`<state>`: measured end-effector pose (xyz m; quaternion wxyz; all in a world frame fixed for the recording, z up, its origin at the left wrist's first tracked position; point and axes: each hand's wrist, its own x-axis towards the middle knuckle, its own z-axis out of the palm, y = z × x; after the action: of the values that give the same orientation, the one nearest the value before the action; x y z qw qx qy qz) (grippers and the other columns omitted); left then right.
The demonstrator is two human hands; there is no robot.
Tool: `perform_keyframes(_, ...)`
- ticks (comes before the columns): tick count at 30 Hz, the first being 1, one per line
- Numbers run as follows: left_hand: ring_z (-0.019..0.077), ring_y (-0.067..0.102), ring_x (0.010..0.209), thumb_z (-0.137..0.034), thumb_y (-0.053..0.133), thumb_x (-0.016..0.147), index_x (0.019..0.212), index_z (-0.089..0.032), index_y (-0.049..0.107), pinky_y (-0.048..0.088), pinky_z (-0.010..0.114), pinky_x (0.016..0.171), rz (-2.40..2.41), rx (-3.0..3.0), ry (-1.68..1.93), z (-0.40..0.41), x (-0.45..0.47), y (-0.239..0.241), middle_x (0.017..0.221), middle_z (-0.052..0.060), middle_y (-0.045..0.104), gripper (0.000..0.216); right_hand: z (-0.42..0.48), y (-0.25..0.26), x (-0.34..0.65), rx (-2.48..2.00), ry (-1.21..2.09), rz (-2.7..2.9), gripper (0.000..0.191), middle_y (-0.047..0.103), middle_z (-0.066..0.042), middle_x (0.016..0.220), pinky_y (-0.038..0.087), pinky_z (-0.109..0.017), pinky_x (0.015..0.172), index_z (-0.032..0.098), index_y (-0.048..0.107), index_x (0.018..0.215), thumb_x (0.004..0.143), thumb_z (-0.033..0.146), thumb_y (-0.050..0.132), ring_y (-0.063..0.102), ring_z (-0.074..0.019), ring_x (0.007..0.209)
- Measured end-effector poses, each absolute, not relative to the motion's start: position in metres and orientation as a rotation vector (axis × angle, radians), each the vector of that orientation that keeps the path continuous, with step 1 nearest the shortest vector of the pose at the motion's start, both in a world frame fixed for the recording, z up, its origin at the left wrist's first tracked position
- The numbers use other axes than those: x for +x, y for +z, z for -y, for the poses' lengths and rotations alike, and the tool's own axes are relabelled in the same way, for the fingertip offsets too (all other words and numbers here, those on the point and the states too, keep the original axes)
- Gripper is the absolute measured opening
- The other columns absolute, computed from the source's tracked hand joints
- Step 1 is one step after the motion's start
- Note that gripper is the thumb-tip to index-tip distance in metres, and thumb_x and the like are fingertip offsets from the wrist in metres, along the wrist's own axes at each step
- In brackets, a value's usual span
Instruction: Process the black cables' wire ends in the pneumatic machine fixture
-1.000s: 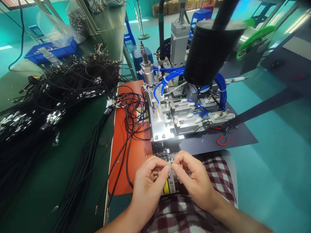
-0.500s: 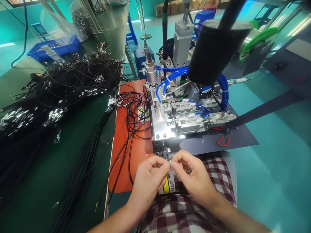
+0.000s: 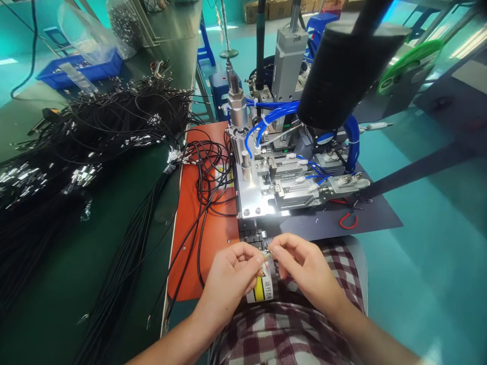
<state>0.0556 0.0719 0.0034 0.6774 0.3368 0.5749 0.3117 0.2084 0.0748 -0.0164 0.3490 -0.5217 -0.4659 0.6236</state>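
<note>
My left hand [image 3: 230, 279] and my right hand [image 3: 302, 266] meet in front of my lap, each with fingertips pinched together. Between the two pinches sits a tiny metal part [image 3: 267, 253], too small to name. The hands hover just below the front edge of a metal fixture machine [image 3: 277, 187] with blue air hoses [image 3: 266, 119]. A yellow and white warning label [image 3: 262, 289] shows under my hands.
An orange mat [image 3: 196, 238] lies left of the machine with looped black cables [image 3: 207, 167] on it. A large heap of black cables with metal ends [image 3: 87, 147] covers the green bench. A blue bin [image 3: 81, 68] stands far left. A black cylinder [image 3: 342, 71] hangs overhead.
Both hands stay pinched on the small part and have shifted slightly up toward the machine's front edge. The view has tilted a little.
</note>
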Motion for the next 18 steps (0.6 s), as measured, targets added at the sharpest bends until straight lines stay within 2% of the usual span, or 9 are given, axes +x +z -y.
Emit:
perform_keyframes(5, 0.0016, 0.028, 0.04, -0.035, 0.065, 0.077, 0.067, -0.013, 0.054, 0.019, 0.014, 0.038, -1.275, 0.777, 0.709, -0.069, 0.056, 0.002, 0.051, -0.006, 0.046, 0.027, -0.078, -0.008, 0.204, -1.37, 1.458, 1.424, 0.017, 0.049, 0.003, 0.062, 0.035, -0.024, 0.053, 0.018, 0.055, 0.069, 0.085, 0.025, 0.052, 0.044, -0.012, 0.056)
perform_keyframes(9, 0.0021, 0.029, 0.041, -0.035, 0.067, 0.075, 0.068, -0.013, 0.055, 0.02, 0.014, 0.039, -1.298, 0.798, 0.748, -0.066, 0.059, 0.004, 0.049, -0.008, 0.041, 0.026, -0.074, -0.011, 0.2, -1.366, 1.318, 1.461, 0.018, 0.05, 0.002, 0.066, 0.037, -0.025, 0.056, 0.019, 0.051, 0.069, 0.087, 0.023, 0.05, 0.045, -0.0127, 0.06)
perform_keyframes(14, 0.0012, 0.027, 0.039, -0.039, 0.07, 0.07, 0.067, -0.013, 0.055, 0.019, 0.014, 0.038, -1.303, 0.774, 0.786, -0.068, 0.061, 0.008, 0.049, -0.007, 0.044, 0.03, -0.073, -0.019, 0.202, -1.294, 1.658, 1.194, 0.017, 0.045, 0.006, 0.058, 0.034, -0.022, 0.047, 0.019, 0.052, 0.075, 0.088, 0.031, 0.051, 0.042, -0.0097, 0.049)
perform_keyframes(18, 0.001, 0.028, 0.039, -0.037, 0.068, 0.074, 0.069, -0.013, 0.056, 0.018, 0.014, 0.037, -1.314, 0.778, 0.775, -0.071, 0.057, 0.005, 0.051, -0.006, 0.047, 0.027, -0.078, -0.015, 0.205, -1.306, 1.714, 1.17, 0.017, 0.047, 0.006, 0.054, 0.034, -0.022, 0.047, 0.017, 0.057, 0.076, 0.082, 0.033, 0.057, 0.044, -0.0101, 0.047)
